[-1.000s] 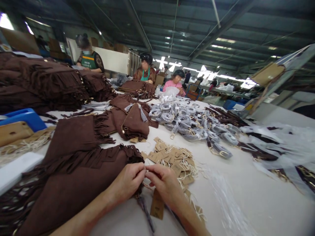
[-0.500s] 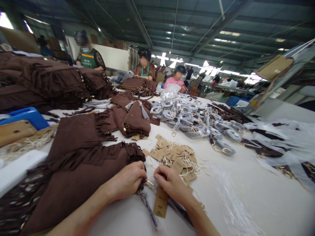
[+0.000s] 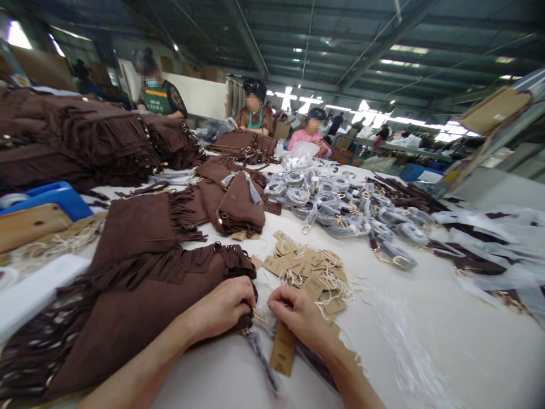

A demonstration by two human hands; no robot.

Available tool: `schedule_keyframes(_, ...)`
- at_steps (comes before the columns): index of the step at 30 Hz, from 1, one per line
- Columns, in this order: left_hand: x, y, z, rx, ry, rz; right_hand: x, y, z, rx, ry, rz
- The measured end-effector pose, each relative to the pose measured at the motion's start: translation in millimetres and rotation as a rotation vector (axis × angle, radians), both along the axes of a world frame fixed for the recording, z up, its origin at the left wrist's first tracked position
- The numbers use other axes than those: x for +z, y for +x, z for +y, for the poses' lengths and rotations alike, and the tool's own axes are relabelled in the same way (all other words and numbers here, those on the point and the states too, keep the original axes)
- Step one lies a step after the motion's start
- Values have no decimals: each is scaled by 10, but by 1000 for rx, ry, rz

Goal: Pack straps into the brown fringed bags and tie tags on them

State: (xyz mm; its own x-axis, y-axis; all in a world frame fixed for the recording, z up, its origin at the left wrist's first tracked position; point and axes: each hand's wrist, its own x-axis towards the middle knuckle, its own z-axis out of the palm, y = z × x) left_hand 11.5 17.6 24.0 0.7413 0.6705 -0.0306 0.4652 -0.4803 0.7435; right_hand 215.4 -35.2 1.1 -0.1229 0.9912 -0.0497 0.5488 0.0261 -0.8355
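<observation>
Apart now, the person's left hand (image 3: pixel 225 309) and right hand (image 3: pixel 300 318) met at the fingertips a second ago; a narrow gap has opened between them, and the view has swung slightly.

The left hand is curled around the near right corner of a fringed bag (image 3: pixel 140 307), gripping it beside a gold clasp (image 3: pixel 258 316). The right hand's thumb and forefinger are drawn together; whether they pinch anything thin cannot be told. Just below them a brown tag (image 3: pixel 283 349) lies flat, partly under the palm. A plastic-wrapped strip (image 3: pixel 261 360) trails from the bag's corner toward the table's near side.

The step in hand looks like close fingertip work around the clasp and tag at that corner. Judging by the gap, the next move calls for a steady left grip and a fine, precise pinch from the right, without snagging the loose plastic.

On the table (image 3: pixel 468 335), room is tightest leftward, where the bag spreads toward the left edge and a white box (image 3: pixel 46 287). Beyond the hands, a heap of tags (image 3: pixel 309 270) sits close, with wrapped straps (image 3: pixel 327 204) toward the far edge. The widest bare stretch runs toward the near right corner, past thin clear plastic strips (image 3: pixel 402 346).
</observation>
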Motion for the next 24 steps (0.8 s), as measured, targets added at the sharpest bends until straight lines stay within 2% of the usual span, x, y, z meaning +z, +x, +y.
schedule_keyframes(7,-50,-3,30,-1,-36,-20,21,-53,-12,32,-3,-22)
schedule_keyframes(24,-35,-9,51,5,-81,-1,-15,-43,-6,61,6,-41)
